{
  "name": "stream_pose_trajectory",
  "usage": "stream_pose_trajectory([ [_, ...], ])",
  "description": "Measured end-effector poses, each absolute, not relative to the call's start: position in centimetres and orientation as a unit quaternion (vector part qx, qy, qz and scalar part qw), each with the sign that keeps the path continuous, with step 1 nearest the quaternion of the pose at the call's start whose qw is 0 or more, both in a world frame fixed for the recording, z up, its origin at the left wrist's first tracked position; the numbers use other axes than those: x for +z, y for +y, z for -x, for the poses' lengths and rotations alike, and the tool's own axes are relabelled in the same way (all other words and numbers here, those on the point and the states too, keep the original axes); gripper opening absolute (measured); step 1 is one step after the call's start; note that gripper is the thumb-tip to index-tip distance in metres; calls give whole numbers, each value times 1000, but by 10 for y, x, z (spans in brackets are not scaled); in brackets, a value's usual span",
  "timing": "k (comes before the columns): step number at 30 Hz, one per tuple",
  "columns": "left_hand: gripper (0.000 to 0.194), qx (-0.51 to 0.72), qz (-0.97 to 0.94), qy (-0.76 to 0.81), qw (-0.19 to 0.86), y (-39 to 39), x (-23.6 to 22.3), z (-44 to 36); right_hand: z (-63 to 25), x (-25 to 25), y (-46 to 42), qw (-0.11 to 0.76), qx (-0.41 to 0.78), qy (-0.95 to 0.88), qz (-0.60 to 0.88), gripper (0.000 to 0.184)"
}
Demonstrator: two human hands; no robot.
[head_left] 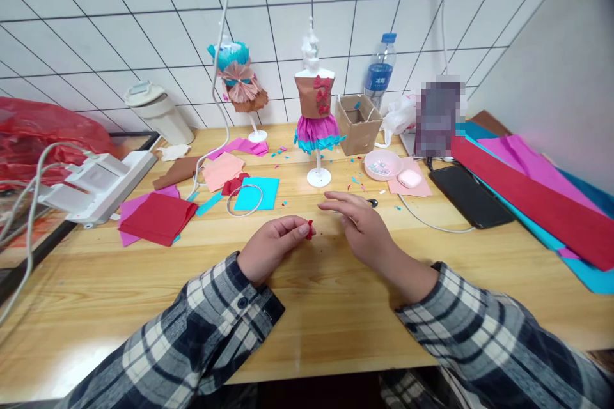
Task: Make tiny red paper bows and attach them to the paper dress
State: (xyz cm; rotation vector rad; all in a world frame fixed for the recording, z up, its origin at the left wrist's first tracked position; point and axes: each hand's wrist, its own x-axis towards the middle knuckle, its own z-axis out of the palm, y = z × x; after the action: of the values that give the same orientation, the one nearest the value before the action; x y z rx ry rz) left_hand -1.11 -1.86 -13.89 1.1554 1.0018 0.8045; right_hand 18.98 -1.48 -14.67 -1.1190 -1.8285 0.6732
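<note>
My left hand (275, 243) pinches a small scrap of red crepe paper (310, 230) between thumb and fingertips, just above the wooden table. To its right, my right hand (367, 233) has its fingers stretched out and holds nothing. Partly hidden behind that hand lies a thin tool with a black end (373, 203); its kind I cannot make out. Beyond both hands stands a small white dress form (319, 177) with a brown paper top (307, 97), red paper bows (323, 96) down its front and a magenta skirt (316, 126) edged in turquoise.
Paper sheets, among them a red one (158, 218) and a turquoise one (259, 193) under a ring (244, 200), lie left. A second dressed form (258, 136), a cardboard box (355, 134) and a bottle (380, 73) stand behind. Right are a bead dish (382, 166) and a black phone (472, 195).
</note>
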Motion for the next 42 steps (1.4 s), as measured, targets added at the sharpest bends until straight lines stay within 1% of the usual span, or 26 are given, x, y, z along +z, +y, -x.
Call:
stream_pose_trajectory([
  [2,28,338,-528,443,641,-19,-136,11,-190,-143,-14,424,272,-739,447,33],
  [8,33,261,-592,438,624,-19,-128,11,-182,-133,-21,400,334,-745,416,11],
  [10,33,248,-598,442,622,-18,-128,11,-181,-132,-22,401,347,-738,418,7],
  [12,32,260,-585,453,620,-18,-130,11,-181,-133,-21,411,360,-722,424,6],
  [15,29,332,-523,463,633,-17,-137,11,-182,-135,-20,444,374,-673,458,7],
  [17,29,363,-468,455,665,-18,-139,9,-182,-136,-21,477,340,-651,482,10],
  [19,33,340,-412,427,730,-22,-139,6,-183,-136,-22,502,252,-670,485,11],
  [20,35,322,-383,407,764,-24,-138,4,-184,-136,-23,502,198,-692,479,11],
  [23,34,311,-316,359,821,-30,-135,0,-187,-135,-26,456,61,-765,451,10],
  [25,29,334,-296,355,821,-32,-134,-1,-187,-135,-27,422,15,-795,436,10],
  [27,26,348,-294,367,811,-31,-135,-1,-187,-135,-29,406,-5,-813,418,11],
  [29,24,362,-313,390,786,-29,-137,1,-186,-134,-30,404,4,-826,394,12],
  [31,23,378,-363,423,739,-26,-137,3,-185,-133,-31,417,60,-822,383,8],
  [33,24,377,-454,457,665,-24,-136,7,-184,-133,-31,434,173,-787,403,10],
  [34,24,367,-510,472,619,-23,-134,8,-184,-134,-31,433,246,-760,417,15],
  [36,22,336,-621,485,517,-23,-129,9,-182,-135,-29,408,390,-702,434,30],
  [37,21,326,-665,484,466,-23,-127,10,-181,-136,-27,387,445,-680,435,36],
  [38,19,319,-702,480,420,-23,-125,10,-180,-137,-26,368,482,-665,436,37],
  [39,17,314,-730,474,378,-24,-123,9,-179,-138,-25,356,502,-655,440,35],
  [42,12,302,-786,457,287,-25,-123,8,-176,-139,-23,349,509,-637,461,18],
])
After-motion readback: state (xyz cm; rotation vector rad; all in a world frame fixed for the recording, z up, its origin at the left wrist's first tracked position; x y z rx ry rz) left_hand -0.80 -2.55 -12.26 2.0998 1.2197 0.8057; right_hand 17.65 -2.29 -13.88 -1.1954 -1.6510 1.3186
